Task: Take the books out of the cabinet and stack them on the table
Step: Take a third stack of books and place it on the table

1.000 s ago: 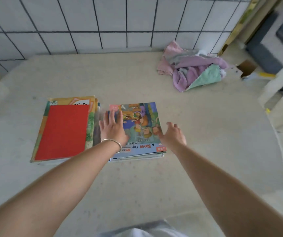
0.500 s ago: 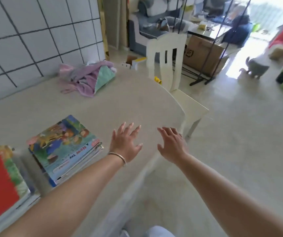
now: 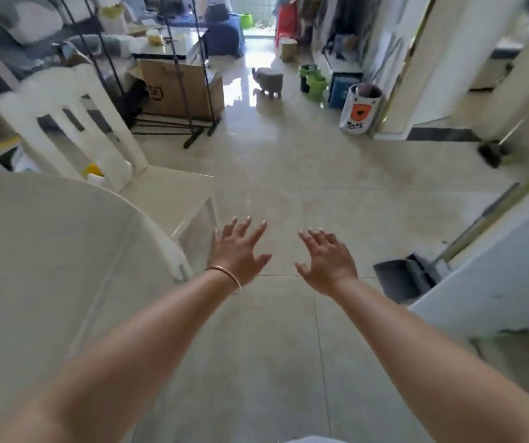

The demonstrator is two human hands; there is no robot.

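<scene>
Pale tile floor (image 3: 288,346) under both hands — left hand (image 3: 236,251) and right hand (image 3: 328,262) stretched forward, fingers spread, holding nothing. Table (image 3: 33,266) edge just left of the left hand; white chair (image 3: 103,148) beyond it. Dustpan (image 3: 403,279) right of the right hand. Books, cabinet — not in view.

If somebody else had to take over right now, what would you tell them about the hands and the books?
Left hand: open, fingers spread, holding nothing, out over the floor just past the table edge.
Right hand: open, empty too, beside the left one.
Books: none can be seen in this view, and neither can the cabinet. Only a bare part of the table shows at the left, with a white chair behind it.
Done: cannot be told from this view.
Left: find the cabinet, take out any books in it, and stack them on the table.
</scene>
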